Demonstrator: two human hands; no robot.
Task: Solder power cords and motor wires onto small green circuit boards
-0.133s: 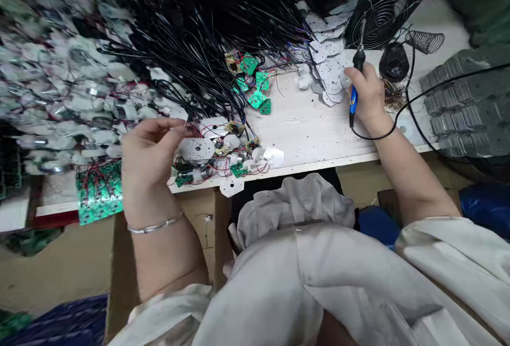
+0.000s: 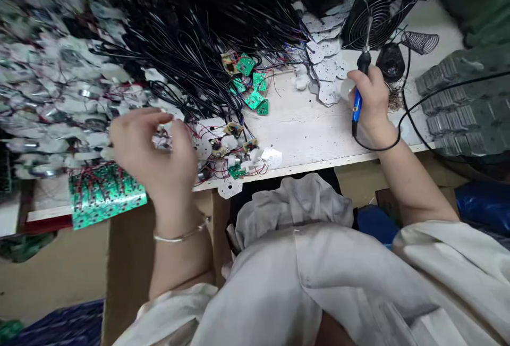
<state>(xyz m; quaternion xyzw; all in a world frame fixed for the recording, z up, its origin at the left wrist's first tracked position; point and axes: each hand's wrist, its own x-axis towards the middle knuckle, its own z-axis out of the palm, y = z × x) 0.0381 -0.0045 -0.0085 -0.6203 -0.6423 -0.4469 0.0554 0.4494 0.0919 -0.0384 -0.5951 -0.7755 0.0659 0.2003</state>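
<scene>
My right hand (image 2: pixel 372 99) is wrapped round the blue and black handle of a soldering iron (image 2: pixel 356 106), its metal tip pointing away from me. My left hand (image 2: pixel 155 157) is raised above the left part of the bench, thumb apart from the curled fingers, with nothing visible between them. It is slightly blurred. Beneath and beside it lie small motors with white parts and red wires (image 2: pixel 235 160). A green circuit board panel (image 2: pixel 107 197) with red wires sits just below the left hand at the bench edge. Several small green circuit boards (image 2: pixel 254 100) lie mid-bench.
Black cables (image 2: pixel 191 43) spread across the back. White plates (image 2: pixel 329 69) are stacked left of a black fan (image 2: pixel 372 16). A coiled wire stand (image 2: pixel 422 42) lies near the fan. Metal plate stacks (image 2: pixel 466 101) stand at right. Heaped motor parts (image 2: pixel 59 69) fill the left.
My left hand has moved left and its thumb and fingers have come apart. My right hand, with the soldering iron, has shifted slightly right.
</scene>
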